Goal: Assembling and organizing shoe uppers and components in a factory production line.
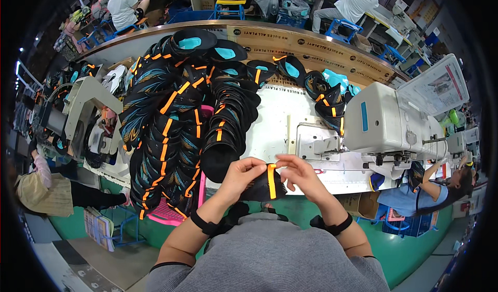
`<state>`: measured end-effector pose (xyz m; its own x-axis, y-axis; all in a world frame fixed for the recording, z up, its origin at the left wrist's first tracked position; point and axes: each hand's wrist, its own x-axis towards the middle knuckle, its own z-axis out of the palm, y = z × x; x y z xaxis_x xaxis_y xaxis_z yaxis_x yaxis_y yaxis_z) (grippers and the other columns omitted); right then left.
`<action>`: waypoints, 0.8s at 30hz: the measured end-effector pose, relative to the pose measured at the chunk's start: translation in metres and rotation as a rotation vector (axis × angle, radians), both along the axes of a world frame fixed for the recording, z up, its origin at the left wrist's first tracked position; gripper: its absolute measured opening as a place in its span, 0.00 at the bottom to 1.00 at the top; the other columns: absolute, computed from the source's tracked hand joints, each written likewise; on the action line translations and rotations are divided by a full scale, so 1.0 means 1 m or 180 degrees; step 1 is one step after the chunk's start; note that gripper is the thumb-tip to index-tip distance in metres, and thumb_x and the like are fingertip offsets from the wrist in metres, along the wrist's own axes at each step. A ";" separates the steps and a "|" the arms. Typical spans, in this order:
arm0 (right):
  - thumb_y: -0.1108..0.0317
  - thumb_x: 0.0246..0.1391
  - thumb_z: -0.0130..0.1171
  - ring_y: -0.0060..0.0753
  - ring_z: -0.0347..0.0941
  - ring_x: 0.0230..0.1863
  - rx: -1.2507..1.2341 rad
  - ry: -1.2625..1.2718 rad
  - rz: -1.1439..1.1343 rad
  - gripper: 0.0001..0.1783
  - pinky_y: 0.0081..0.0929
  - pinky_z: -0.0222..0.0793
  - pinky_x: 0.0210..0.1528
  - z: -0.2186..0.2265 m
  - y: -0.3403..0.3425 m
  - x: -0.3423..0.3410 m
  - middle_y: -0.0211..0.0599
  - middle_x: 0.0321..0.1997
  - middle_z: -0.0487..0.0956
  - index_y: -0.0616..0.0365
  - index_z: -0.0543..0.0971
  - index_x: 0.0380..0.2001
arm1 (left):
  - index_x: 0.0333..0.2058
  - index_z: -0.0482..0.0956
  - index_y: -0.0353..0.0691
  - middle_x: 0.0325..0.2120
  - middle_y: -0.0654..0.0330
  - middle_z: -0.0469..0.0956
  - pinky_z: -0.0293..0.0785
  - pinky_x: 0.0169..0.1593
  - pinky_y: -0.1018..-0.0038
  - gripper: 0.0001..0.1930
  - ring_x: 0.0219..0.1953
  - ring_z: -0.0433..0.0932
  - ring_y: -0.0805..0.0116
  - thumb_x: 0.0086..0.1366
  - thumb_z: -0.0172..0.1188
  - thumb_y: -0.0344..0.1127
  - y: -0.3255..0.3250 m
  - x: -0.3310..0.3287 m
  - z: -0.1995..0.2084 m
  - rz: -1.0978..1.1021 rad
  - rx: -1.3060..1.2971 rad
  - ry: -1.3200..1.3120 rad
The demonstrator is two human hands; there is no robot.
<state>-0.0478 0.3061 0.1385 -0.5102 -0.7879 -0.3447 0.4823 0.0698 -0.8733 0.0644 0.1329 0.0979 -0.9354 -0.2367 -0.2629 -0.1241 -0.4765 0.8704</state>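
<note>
In front of my body, at the table's front edge, I hold a black shoe upper [253, 191] with an orange strip [272, 182] running down it. My left hand [239, 177] pinches its upper edge between thumb and fingers. My right hand [302, 175] is at the other side, fingers curved and apart, its fingertips close to the top of the orange strip. Whether they touch it I cannot tell. Beyond my left hand, nested stacks of similar black uppers [220, 136] with orange strips cover the table's left part.
A white sewing machine [376, 118] stands on the right of the white tabletop [272, 107]. More uppers [330, 105] lie beside it. A pink basket [166, 211] is under the left stacks. A cardboard-lined partition [290, 43] borders the far side. Other people sit around, one [423, 191] at right.
</note>
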 end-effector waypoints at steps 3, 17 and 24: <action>0.70 0.59 0.55 0.18 0.70 0.28 0.0257 0.0408 0.0306 0.10 0.15 0.68 0.27 -0.016 -0.005 0.000 0.34 0.36 0.76 0.65 0.75 0.42 | 0.35 0.79 0.35 0.30 0.65 0.79 0.69 0.37 0.82 0.06 0.32 0.74 0.81 0.63 0.60 0.31 0.003 0.004 0.001 0.0078 -0.0695 0.0137; 0.70 0.54 0.57 0.22 0.68 0.23 0.0788 0.2447 0.0244 0.09 0.23 0.66 0.27 -0.051 -0.066 0.036 0.31 0.23 0.73 0.63 0.70 0.34 | 0.33 0.74 0.34 0.27 0.55 0.72 0.68 0.39 0.65 0.10 0.34 0.72 0.56 0.54 0.62 0.31 -0.006 0.034 -0.015 0.0800 -0.2999 -0.0146; 0.63 0.56 0.59 0.20 0.69 0.26 0.0833 0.0128 0.1227 0.15 0.16 0.70 0.31 -0.085 -0.080 -0.008 0.31 0.29 0.73 0.62 0.72 0.41 | 0.51 0.71 0.35 0.40 0.52 0.72 0.69 0.49 0.64 0.30 0.47 0.70 0.52 0.44 0.61 0.22 -0.039 0.064 -0.019 -0.0262 -0.4025 -0.0213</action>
<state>-0.0553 0.2262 0.0535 -0.2144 -0.8118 -0.5432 0.3439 0.4578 -0.8199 0.1280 0.0937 0.0792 -0.9528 -0.2983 0.0561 -0.1749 0.6908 0.7016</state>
